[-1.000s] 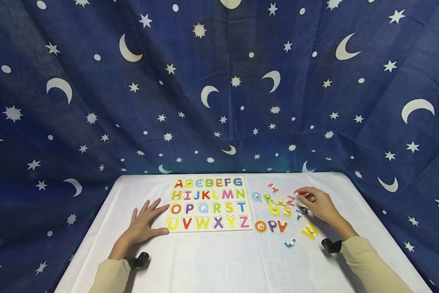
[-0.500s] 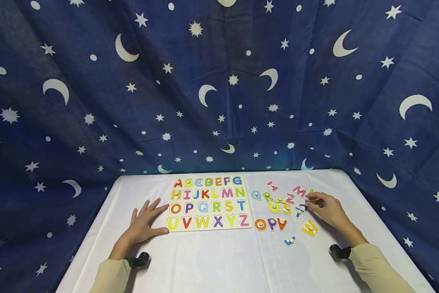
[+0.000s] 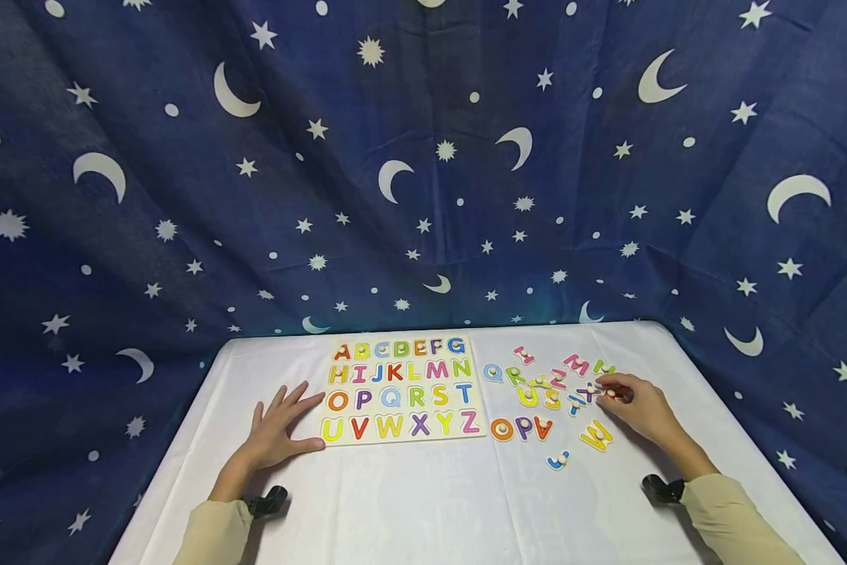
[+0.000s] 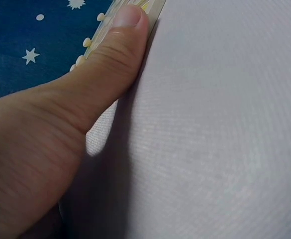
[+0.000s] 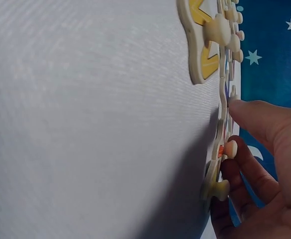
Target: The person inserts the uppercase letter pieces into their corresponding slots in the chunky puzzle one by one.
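Note:
My left hand [image 3: 278, 431] lies spread at the left side of the alphabet puzzle board [image 3: 405, 441]; its thumb [image 4: 128, 30] touches the board's near left corner. Knobbed letters fill the top row, and a knobbed H [image 3: 339, 374] sits in the second. Over the loose letters at the right is my right hand [image 3: 638, 408], with thumb and fingers bent and a gap between their tips. Just left of its fingertips lies a purple X [image 3: 590, 392]; a red letter [image 3: 611, 395] is partly hidden under them. The right wrist view shows the thumb beside a knob; contact is unclear.
Loose letters lie around: a yellow W-shaped piece [image 3: 596, 435], a blue J [image 3: 558, 460], an orange O [image 3: 502, 429], a pink I [image 3: 523, 355] and several others. A white cloth covers the table [image 3: 409, 510]. A dark blue star-patterned curtain [image 3: 423, 157] hangs behind.
My right hand has let go of the pink letter at the back and drawn right and nearer, uncovering the green letter and the purple X. My left hand stays put.

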### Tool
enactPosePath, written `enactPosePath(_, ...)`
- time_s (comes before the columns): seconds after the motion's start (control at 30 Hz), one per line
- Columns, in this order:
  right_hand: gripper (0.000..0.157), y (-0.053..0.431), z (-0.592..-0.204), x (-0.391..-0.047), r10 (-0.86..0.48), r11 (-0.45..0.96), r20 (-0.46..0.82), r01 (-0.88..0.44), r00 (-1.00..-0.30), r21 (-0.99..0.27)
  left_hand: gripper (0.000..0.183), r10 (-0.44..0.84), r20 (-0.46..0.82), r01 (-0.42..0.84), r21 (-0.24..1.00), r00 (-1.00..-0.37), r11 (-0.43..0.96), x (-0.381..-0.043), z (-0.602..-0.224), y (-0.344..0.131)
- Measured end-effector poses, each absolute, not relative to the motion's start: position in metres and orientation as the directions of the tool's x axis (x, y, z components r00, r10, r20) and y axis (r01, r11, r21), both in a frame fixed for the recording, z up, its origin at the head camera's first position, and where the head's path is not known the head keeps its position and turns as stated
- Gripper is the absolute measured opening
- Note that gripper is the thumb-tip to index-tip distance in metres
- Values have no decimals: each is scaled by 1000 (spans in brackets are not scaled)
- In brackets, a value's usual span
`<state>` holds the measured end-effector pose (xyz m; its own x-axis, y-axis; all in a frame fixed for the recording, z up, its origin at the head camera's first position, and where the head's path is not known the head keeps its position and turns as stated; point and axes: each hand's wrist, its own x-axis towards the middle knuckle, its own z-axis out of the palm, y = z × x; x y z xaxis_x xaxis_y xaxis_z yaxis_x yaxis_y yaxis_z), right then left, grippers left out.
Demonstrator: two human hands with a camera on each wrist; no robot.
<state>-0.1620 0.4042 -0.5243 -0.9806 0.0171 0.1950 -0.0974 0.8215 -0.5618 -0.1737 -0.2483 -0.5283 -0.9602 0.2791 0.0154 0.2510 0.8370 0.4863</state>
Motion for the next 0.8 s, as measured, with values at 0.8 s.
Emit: enactPosePath(0.8, 36, 394, -528, -161, 1, 815, 212, -122, -977, -566, 94, 283, 6, 249, 495, -959, 832, -175, -529, -248)
